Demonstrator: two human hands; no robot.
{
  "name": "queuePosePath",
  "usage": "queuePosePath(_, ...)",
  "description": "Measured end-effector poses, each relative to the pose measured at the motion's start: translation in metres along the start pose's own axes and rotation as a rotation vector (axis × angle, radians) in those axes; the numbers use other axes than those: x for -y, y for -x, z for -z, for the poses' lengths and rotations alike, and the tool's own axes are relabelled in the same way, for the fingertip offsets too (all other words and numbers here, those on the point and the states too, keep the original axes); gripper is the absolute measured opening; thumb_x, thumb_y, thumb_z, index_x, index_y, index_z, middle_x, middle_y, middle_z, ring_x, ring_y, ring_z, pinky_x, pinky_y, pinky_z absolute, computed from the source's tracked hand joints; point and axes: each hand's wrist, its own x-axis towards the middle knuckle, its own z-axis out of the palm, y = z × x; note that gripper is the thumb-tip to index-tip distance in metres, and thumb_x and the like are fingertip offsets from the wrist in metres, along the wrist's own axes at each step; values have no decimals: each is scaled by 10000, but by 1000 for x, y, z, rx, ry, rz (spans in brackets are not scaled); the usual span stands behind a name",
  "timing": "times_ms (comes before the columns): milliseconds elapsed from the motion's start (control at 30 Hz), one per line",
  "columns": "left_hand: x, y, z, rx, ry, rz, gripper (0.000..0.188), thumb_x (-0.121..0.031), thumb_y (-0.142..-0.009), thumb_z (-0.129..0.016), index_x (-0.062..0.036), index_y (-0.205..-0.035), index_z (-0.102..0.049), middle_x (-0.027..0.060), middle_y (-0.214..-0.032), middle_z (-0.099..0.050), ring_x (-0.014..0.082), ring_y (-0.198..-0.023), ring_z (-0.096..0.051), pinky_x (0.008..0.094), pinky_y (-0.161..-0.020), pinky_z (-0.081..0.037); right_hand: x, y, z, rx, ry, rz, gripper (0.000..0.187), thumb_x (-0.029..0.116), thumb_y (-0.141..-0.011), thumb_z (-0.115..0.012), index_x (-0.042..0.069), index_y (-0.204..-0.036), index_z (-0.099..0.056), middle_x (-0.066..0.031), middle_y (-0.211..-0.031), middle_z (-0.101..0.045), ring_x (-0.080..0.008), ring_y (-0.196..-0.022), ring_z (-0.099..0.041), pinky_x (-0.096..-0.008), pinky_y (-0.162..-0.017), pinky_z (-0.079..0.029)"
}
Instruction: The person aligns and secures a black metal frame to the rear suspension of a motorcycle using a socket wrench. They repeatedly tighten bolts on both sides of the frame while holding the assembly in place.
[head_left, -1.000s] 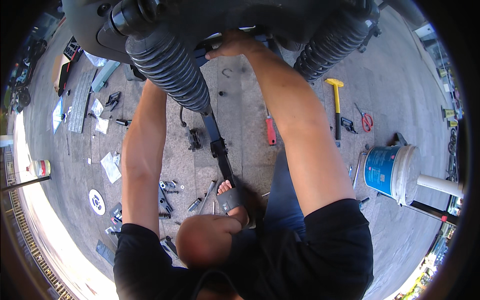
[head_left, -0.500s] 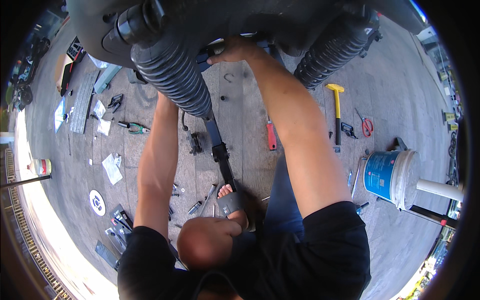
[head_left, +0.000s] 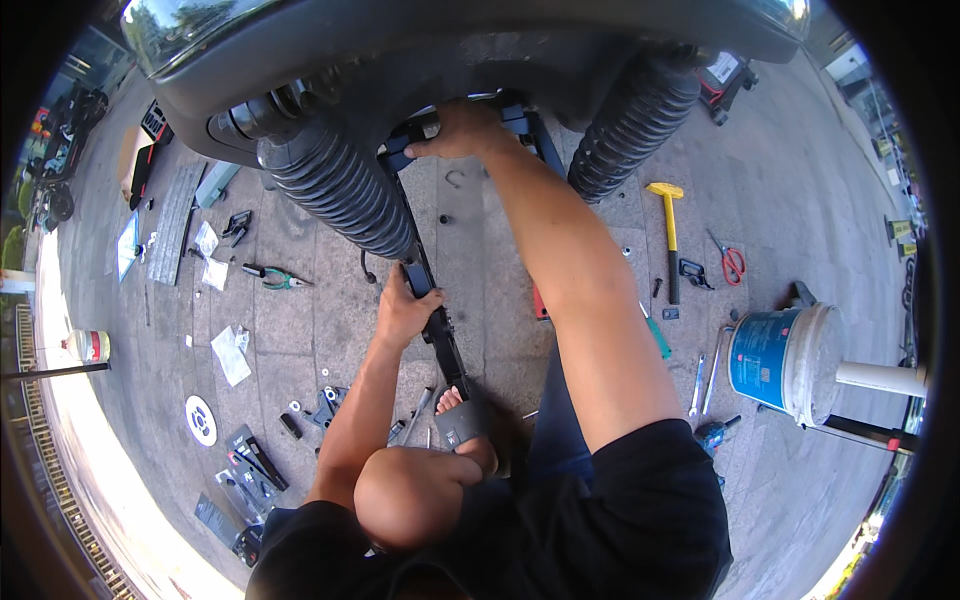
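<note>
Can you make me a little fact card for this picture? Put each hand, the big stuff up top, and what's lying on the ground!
Left hand: holding the black bar, just below a ribbed boot
Right hand: on the black crosspiece; fingers partly hidden
Up top: two ribbed boots, one each side
Ground, left: green-handled pliers, white disc
Ground, right: yellow-headed hammer, red-handled scissors, blue-and-white bucket
</note>
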Motion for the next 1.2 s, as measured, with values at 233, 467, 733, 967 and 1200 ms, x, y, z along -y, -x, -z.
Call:
queuePosePath(233,24,-8,-12,20,402,-38,590,-16,-724,-744,35,-1253,-486,74,-927,-614,127,-777,-584,289,-688,-509,18,174,-12,-513,-232,166,424,279,-784,-748,44,-1123,-653,-179,-1209,-606,-381,-1067,-590,-435,-904,-504)
queuePosePath(467,18,-4,-13,8,464,43,674,32,-726,-719,45,-1341,-443,99,-1046,-607,145,-842,-598,298,-710,-521,-77,284,-37,-453,-467,-520,524,250,-767,-779,-35,-1170,-603,-205,-1081,-639,-361,-1051,-601,-435,-920,-474)
queuePosePath(733,29,-10,-20,8,542,75,688,-1,-714,-720,50,-1340,-438,124,-1075,-599,162,-828,-604,307,-702,-516,-91,264,-34,-119,-849,-587,495,77,-781,-710,-58,-1231,-553,-118,-951,-645,-173,-820,-606,-320,-726,-504)
queuePosePath(967,35,-9,-20,-81,500,78,753,-12,-677,-726,43,-1373,-442,122,-1110,-592,169,-879,-598,312,-743,-511,-89,263,-33,-17,-726,-513,483,22,-780,-660,-64,-1240,-544,-111,-978,-650,-172,-851,-610,-308,-761,-502)
queuePosePath(1200,28,-6,-21,-2,602,102,787,92,-726,-665,18,-1440,-342,102,-1129,-570,161,-885,-603,288,-731,-519,-95,256,-20,77,-523,-572,671,137,-766,-705,-109,-1339,-457,-209,-1177,-627,-257,-1035,-617,-342,-905,-490)
